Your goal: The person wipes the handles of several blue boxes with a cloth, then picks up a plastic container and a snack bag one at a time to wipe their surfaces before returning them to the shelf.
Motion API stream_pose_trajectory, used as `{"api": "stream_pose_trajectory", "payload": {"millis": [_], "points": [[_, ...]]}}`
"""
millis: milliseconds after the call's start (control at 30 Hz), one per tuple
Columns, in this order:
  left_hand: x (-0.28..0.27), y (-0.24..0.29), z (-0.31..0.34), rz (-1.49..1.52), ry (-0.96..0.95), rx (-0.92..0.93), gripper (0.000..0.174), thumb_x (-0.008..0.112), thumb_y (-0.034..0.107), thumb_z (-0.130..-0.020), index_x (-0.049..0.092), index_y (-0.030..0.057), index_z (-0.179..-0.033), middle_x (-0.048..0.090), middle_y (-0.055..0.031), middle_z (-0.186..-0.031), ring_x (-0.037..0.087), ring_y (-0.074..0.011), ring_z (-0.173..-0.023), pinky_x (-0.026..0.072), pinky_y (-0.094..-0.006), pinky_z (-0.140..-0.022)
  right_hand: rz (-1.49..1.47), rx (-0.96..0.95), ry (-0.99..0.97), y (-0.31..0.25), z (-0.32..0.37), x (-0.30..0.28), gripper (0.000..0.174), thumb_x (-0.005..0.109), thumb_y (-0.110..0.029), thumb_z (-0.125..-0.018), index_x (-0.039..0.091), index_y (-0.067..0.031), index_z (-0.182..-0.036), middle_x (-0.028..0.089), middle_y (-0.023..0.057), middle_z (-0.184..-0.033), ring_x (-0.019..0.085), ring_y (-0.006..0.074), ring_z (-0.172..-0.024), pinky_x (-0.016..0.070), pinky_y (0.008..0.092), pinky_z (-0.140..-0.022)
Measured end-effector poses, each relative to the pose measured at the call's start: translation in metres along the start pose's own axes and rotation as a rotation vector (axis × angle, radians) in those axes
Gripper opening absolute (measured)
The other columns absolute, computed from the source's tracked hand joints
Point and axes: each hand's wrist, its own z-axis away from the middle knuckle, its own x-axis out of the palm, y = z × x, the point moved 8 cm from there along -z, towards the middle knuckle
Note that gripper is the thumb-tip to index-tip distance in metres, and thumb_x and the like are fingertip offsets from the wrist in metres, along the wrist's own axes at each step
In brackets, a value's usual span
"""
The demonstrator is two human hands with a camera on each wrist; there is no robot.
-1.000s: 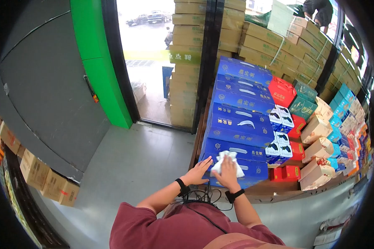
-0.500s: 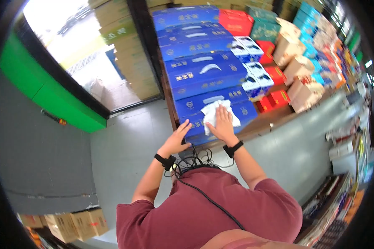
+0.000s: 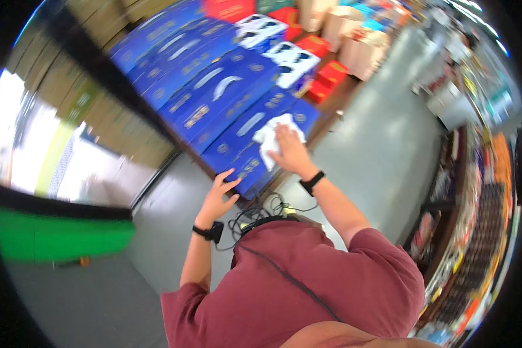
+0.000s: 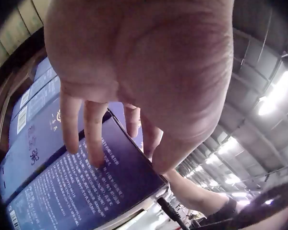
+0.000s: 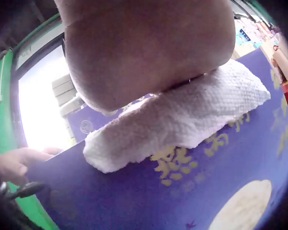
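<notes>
My right hand [image 3: 291,152] lies over a crumpled white cloth [image 3: 264,139], pressing it on top of the nearest blue gift box [image 3: 223,149]. In the right wrist view the textured cloth [image 5: 182,127] is bunched under the palm, over the gold lettering. My left hand [image 3: 214,202] is at the near left corner of the same box, its fingers spread and slightly bent. From the left wrist, the fingers [image 4: 93,127] reach down over the box's printed side panel [image 4: 81,191], with the thumb by its edge.
More blue gift boxes [image 3: 182,95] line the wooden stand behind, beside white-topped boxes [image 3: 293,61], red boxes [image 3: 329,81] and cream bags [image 3: 362,52]. Black cables [image 3: 243,217] hang between my waist and the stand. Stocked shelves [image 3: 475,243] stand to the right, across grey floor [image 3: 371,156].
The head view has swung to the right, so the stand appears rotated and shifted left. My right hand stays on the cloth over the near box; my left hand stays by its corner.
</notes>
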Motion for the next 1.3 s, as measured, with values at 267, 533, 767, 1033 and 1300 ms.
{"api": "stream_pose_trajectory", "payload": {"millis": [267, 533, 767, 1033, 1300], "points": [[-0.005, -0.017, -0.024, 0.044, -0.131, 0.107, 0.041, 0.073, 0.000, -0.077, 0.069, 0.0061, -0.118, 0.045, -0.0151, -0.137, 0.048, -0.0310, -0.126, 0.0491, -0.0363, -0.095, -0.133, -0.166, -0.037, -0.085, 0.041, 0.018, 0.088, 0.055, -0.058, -0.091, 0.036, 0.0051, -0.149, 0.033, 0.0237, -0.158, 0.031, 0.0361, -0.148, 0.0193, 0.0516, -0.122], [-0.010, -0.021, -0.045, -0.027, -0.290, 0.084, 0.038, 0.071, 0.001, -0.081, 0.070, 0.0078, -0.118, 0.044, -0.0098, -0.126, 0.055, -0.0173, -0.096, 0.0500, -0.0242, -0.065, -0.033, 0.240, 0.028, -0.054, 0.055, -0.007, 0.082, 0.060, -0.043, -0.092, 0.032, 0.0046, -0.152, 0.032, 0.0218, -0.159, 0.030, 0.0341, -0.149, 0.0220, 0.0517, -0.122], [0.005, -0.056, -0.080, -0.151, -0.454, 0.110, 0.039, 0.076, 0.008, -0.082, 0.068, 0.0038, -0.120, 0.054, -0.0136, -0.109, 0.061, -0.0214, -0.090, 0.0531, -0.0293, -0.065, -0.100, -0.128, -0.109, -0.061, 0.047, 0.021, 0.048, 0.065, -0.020, -0.085, 0.060, -0.0034, -0.130, 0.056, 0.0164, -0.140, 0.051, 0.0359, -0.131, 0.0435, 0.0495, -0.105], [0.028, -0.017, -0.094, -0.488, -0.638, 0.036, 0.069, 0.076, 0.043, -0.088, 0.052, 0.0127, -0.144, 0.062, -0.0161, -0.129, 0.057, -0.0284, -0.120, 0.0459, -0.0357, -0.102, -0.345, 0.293, 0.232, 0.078, 0.143, -0.105, 0.023, 0.057, -0.019, -0.087, 0.069, -0.0024, -0.097, 0.070, 0.0207, -0.089, 0.066, 0.0419, -0.086, 0.0503, 0.0518, -0.075], [0.105, 0.121, -0.103, -0.525, -0.365, 0.076, 0.059, 0.077, 0.039, -0.088, 0.062, -0.0003, -0.129, 0.071, -0.0170, -0.110, 0.067, -0.0288, -0.098, 0.0541, -0.0376, -0.086, -0.357, 0.949, 0.521, 0.220, 0.439, -0.185, 0.028, 0.055, -0.018, -0.090, 0.070, -0.0025, -0.109, 0.072, 0.0199, -0.095, 0.068, 0.0387, -0.085, 0.0541, 0.0444, -0.078]]}}
